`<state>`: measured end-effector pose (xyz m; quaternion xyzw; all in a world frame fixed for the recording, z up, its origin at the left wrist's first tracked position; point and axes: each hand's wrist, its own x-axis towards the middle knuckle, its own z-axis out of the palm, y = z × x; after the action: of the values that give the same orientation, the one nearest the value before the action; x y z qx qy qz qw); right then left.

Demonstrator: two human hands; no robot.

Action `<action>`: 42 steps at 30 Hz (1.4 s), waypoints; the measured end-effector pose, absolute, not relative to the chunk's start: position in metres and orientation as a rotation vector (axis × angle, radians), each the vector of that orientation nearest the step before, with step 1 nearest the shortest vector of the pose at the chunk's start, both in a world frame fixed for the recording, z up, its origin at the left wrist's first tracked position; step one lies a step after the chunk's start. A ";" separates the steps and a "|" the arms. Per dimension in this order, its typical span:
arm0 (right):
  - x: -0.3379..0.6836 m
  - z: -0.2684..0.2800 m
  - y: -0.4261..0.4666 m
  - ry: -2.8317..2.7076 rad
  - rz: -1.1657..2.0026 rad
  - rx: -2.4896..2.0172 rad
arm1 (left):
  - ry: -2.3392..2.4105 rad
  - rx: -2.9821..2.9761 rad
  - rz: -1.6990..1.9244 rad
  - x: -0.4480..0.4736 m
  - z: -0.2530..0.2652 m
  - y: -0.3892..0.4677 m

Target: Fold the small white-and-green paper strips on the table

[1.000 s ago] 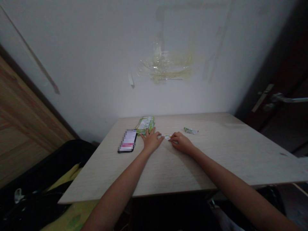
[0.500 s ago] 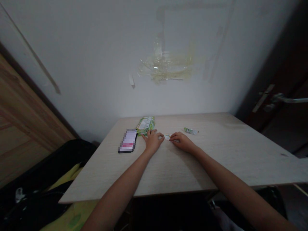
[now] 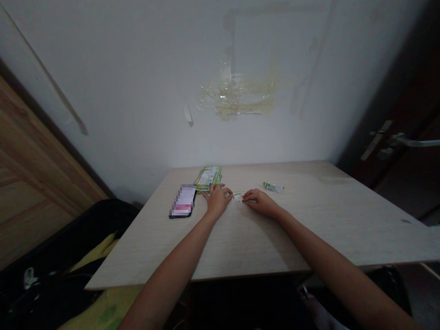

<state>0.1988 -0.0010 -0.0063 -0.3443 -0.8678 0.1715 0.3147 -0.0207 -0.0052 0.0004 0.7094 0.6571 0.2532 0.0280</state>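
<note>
A small whitish piece with yellow and green marks [image 3: 238, 196], like paper or a wrapper, lies between my hands just above the table. My left hand [image 3: 217, 200] has its thumb and index finger pinched at the piece's left end, with its other fingers spread by a stack of green-and-white packets [image 3: 209, 176]. My right hand [image 3: 259, 202] is closed on the right end of the same piece, fingertips pressed together. Beyond the right hand lies a crumpled green-and-white wrapper [image 3: 273, 187]. The piece is too small to name exactly.
A phone with a lit, blurred screen [image 3: 183, 201] lies left of my left hand. The pale wooden table [image 3: 326, 220] meets a wall [image 3: 144, 91] with old tape marks. A dark door with a metal handle [image 3: 415, 142] stands at right, dark and yellow cloth at lower left.
My left hand has shifted slightly left, and a little more of the small piece's left end shows. My right hand has hardly moved; the packets, phone and wrapper stay put.
</note>
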 end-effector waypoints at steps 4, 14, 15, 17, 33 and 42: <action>0.198 -0.007 -0.001 -2.284 0.457 -0.906 | 2.041 2.175 0.760 -0.020 0.003 -0.006; 0.198 -0.006 -0.001 -2.261 0.469 -0.950 | 2.034 2.268 0.652 -0.014 0.005 -0.010; 0.198 -0.007 -0.001 -2.258 0.469 -0.959 | 2.035 2.274 0.628 -0.013 0.005 -0.010; 0.199 -0.008 0.000 -2.255 0.468 -0.977 | 2.036 2.285 0.589 -0.012 0.005 -0.011; 0.200 -0.010 0.003 -2.265 0.492 -0.973 | 1.958 2.298 0.616 -0.008 0.001 -0.014; 0.200 -0.012 0.001 -2.292 0.448 -0.918 | 1.917 2.317 0.678 -0.020 0.000 -0.007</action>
<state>0.2000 0.0015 -0.0117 -0.3479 -0.8680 0.1698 0.3109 -0.0200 -0.0072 -0.0003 0.7513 0.6216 0.2199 0.0295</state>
